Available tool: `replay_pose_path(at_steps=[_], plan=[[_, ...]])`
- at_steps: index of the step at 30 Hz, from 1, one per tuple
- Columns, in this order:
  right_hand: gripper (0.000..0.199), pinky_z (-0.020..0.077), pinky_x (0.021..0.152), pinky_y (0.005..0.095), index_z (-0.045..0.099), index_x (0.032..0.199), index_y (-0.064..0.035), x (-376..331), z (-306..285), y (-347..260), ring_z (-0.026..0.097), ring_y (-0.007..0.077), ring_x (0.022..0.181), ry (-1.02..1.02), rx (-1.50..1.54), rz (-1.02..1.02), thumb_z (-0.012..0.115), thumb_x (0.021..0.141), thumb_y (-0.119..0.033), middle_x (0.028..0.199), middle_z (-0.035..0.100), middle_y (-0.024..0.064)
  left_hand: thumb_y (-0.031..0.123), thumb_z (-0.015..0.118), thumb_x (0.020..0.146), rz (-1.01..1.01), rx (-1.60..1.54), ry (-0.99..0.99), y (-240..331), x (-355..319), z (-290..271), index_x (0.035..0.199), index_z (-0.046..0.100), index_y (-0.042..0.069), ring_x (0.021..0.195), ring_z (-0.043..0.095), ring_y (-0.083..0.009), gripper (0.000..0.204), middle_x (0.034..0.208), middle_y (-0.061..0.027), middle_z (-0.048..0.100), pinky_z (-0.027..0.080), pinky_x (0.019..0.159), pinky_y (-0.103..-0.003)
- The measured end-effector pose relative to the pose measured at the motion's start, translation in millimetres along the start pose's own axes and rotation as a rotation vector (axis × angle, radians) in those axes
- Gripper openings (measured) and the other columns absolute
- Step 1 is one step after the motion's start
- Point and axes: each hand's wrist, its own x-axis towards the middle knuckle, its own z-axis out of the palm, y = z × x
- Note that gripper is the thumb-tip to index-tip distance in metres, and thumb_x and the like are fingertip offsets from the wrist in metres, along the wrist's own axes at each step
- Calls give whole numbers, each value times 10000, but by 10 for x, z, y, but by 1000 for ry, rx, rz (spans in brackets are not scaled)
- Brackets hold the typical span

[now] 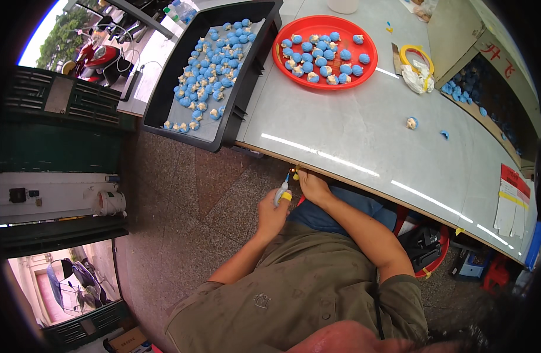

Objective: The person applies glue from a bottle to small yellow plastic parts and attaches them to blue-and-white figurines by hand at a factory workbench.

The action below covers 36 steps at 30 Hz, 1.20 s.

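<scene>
Close to the table's front edge, my left hand (273,213) is closed around a small pale tube (280,191) with a narrow bluish tip. A yellow band (287,196) shows by its fingers. My right hand (313,187) is at the table edge, fingers closed together around a tiny yellow piece (296,175); what else it may hold is hidden. The tube's tip points up to this piece, and I cannot tell if they touch. On the table, a red round tray (277,66) bears several blue balls (344,55) with cream tops.
A black tray (235,112) with many similar balls is at the left. One ball (412,123) and a blue scrap (444,135) lie at the right, near a yellow tape roll (417,49) and a cabinet (458,35) holding blue pieces. A red tub (442,247) stands below the table.
</scene>
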Motion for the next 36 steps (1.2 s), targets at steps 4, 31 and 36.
replay_pose_path(at_steps=[4,31,36], plan=[[350,431,915,451,577,1143,-13,97,14,256,570,407,1040,-50,86,32,410,985,-277,1104,606,245,145,622,868,-52,35,32,9,65,-70,1006,644,-20,516,550,-93,217,637,-36,587,439,489,-270],[428,268,1098,436,480,1306,-2,191,100,482,373,395,1300,89,89,127,438,945,-227,1365,452,244,224,607,830,127,529,36,-5,303,-301,793,648,-33,552,571,-200,262,587,-123,586,429,541,-373],[428,265,1099,437,481,1306,-2,189,96,483,370,394,1302,100,91,117,437,948,-233,1368,450,243,222,605,828,144,555,39,-44,321,-315,790,649,-32,553,584,-198,261,596,-124,591,431,536,-374]])
